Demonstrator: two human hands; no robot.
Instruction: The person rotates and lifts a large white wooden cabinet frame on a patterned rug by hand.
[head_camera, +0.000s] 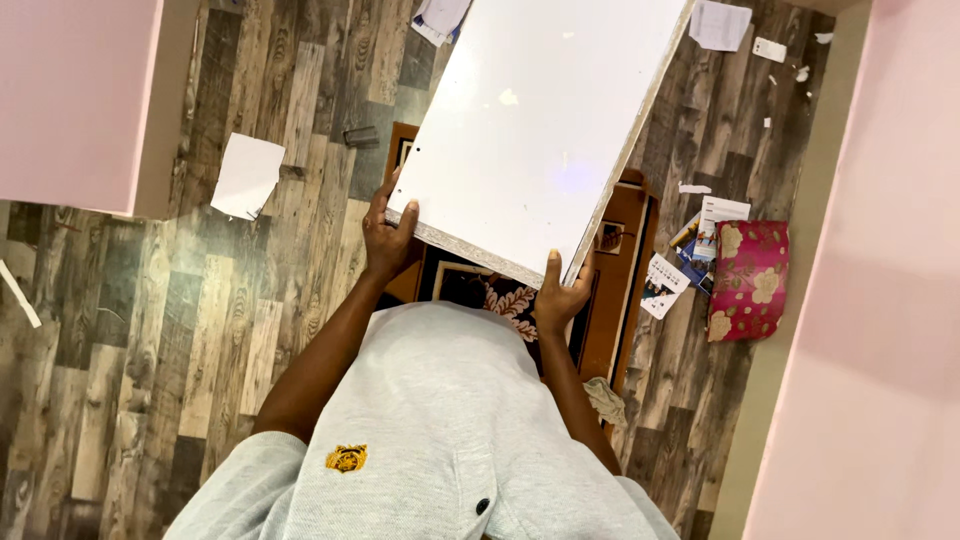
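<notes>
— Where was the white board at that moment?

— It was held out in front of the person, above the wood-plank floor, tilted so its broad white face showed, with its raw chipboard edge running along the near end and the right side.

— And the hands?

— The left hand clasped the near left corner, thumb on the white face and fingers under the edge, so that grip was grasping the board. The right hand clutched the near right corner the same way, thumb lying up on the face.

— What lay beneath?

— A brown framed panel with a dark patterned middle rested on the floor just below the board, partly hidden by it and by the person's grey shirt.

— Anything further out?

— A red flowered pouch lay to the right near the pink wall, with printed cards just beside it. A white sheet of paper sat on the floor to the left, well apart from the board.
</notes>
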